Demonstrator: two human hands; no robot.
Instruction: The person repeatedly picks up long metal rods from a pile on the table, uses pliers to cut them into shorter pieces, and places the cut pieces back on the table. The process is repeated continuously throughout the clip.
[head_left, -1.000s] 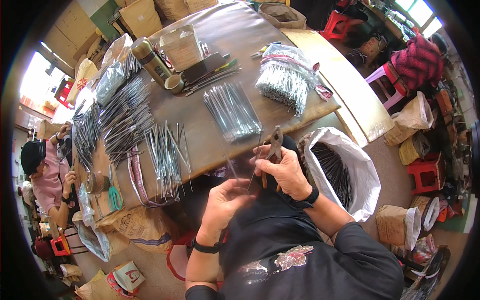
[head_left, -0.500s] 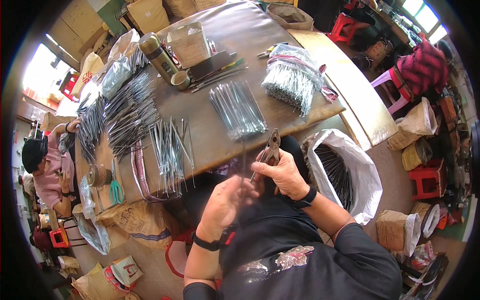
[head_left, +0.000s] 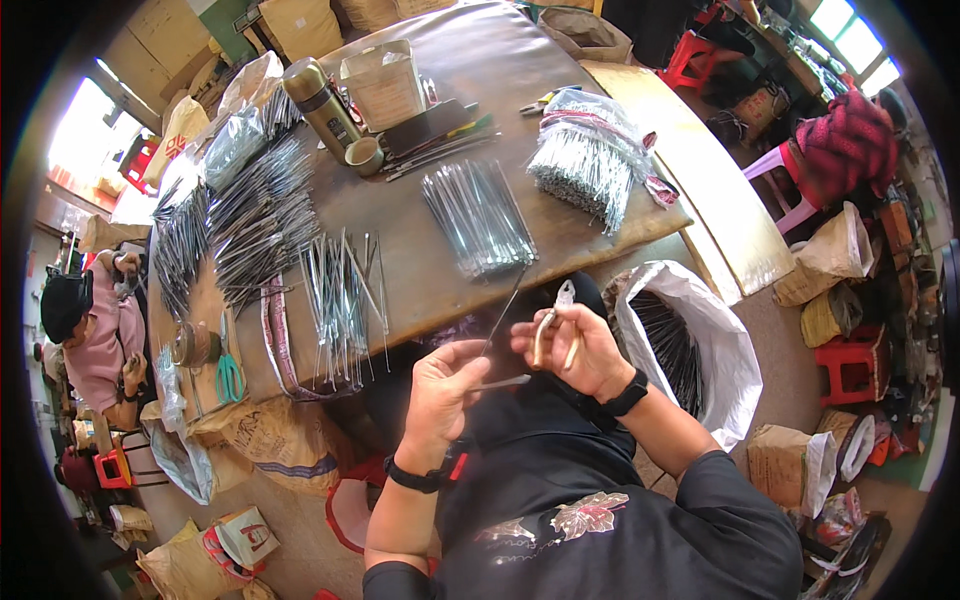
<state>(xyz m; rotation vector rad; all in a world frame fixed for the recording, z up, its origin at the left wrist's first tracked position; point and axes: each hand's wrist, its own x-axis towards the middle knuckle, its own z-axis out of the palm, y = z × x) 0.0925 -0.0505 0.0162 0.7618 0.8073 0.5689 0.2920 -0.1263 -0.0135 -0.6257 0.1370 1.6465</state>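
The left hand [head_left: 440, 385] pinches a thin metal rod [head_left: 503, 310] between closed fingertips, just off the near edge of the table [head_left: 420, 270], while the right hand [head_left: 580, 345] is wrapped shut around a pair of pliers [head_left: 553, 325], whose tip seems to sit near the rod, though the view is too small to be sure. The work looks like trimming or bending rods one at a time, so the next move calls for lining the rod up in the pliers' mouth and squeezing.

Workshop: metal-rod bundles [head_left: 478, 215], sacks [head_left: 690, 350]

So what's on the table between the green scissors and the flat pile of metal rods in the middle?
In the head view, a loose bunch of thin metal pins lies between the green scissors and the flat rod pile.
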